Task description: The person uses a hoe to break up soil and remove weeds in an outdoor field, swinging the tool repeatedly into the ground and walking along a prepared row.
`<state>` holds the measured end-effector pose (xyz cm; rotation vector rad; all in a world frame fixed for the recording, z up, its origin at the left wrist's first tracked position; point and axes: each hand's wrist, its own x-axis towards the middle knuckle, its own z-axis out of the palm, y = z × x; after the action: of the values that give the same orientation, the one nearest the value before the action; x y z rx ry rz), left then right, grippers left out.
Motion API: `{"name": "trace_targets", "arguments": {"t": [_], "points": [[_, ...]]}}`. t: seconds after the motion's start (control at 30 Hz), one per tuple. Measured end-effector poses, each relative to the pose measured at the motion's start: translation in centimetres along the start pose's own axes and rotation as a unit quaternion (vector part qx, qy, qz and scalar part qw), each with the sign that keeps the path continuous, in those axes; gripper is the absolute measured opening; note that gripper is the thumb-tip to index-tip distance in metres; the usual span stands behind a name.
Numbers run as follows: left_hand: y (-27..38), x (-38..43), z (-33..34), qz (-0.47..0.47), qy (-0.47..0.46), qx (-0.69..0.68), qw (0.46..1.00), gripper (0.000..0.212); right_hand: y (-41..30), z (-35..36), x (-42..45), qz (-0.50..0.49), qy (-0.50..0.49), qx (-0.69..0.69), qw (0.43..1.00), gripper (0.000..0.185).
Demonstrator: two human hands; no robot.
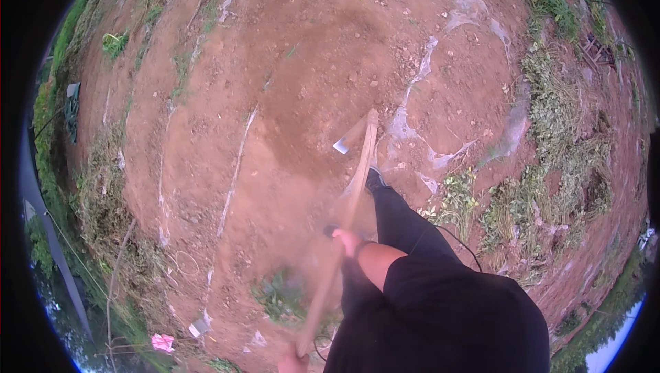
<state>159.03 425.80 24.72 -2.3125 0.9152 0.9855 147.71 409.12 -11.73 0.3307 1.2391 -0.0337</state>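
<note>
My right hand (348,241) is closed around the middle of a hoe's long wooden handle (362,166). Lower down, at the bottom edge of the picture, my left hand (294,360) grips the handle's rear end. The hoe's metal blade (341,145) has a bright edge and points down and left from the handle's far end, over darker, loosened soil (304,136). Whether it touches the soil cannot be told. One dark shoe (375,179) shows just right of the handle; the other is mostly hidden near my right hand.
Torn clear plastic film (420,71) lies in strips on the reddish soil. Pulled, wilting plants (557,125) are heaped at the right. Green weeds (281,294) grow near my legs. A pink scrap (163,342) and a thin pole (111,290) are at the lower left.
</note>
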Motion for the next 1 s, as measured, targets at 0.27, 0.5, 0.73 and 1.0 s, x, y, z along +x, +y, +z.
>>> {"name": "trace_targets", "arguments": {"t": [0.27, 0.5, 0.73, 1.0], "points": [[5.6, 13.4, 4.7, 0.155, 0.023, -0.008, 0.988, 0.029, -15.9, -4.0, -5.4, -0.191, -0.012, 0.164, 0.968, 0.016], [18.3, 15.2, -2.1, 0.264, -0.003, -0.187, 0.946, 0.04, -27.1, -5.8, -17.5, -0.381, 0.03, 0.098, 0.919, 0.016], [10.3, 10.3, 0.2, 0.215, -0.069, -0.133, 0.965, 0.027, -14.9, -6.6, -7.9, -0.25, 0.03, 0.097, 0.963, 0.011], [-0.5, 9.3, 4.4, 0.17, -0.02, -0.035, 0.985, 0.032, -3.4, -3.9, -3.1, -0.15, -0.015, 0.133, 0.98, 0.014]]}}
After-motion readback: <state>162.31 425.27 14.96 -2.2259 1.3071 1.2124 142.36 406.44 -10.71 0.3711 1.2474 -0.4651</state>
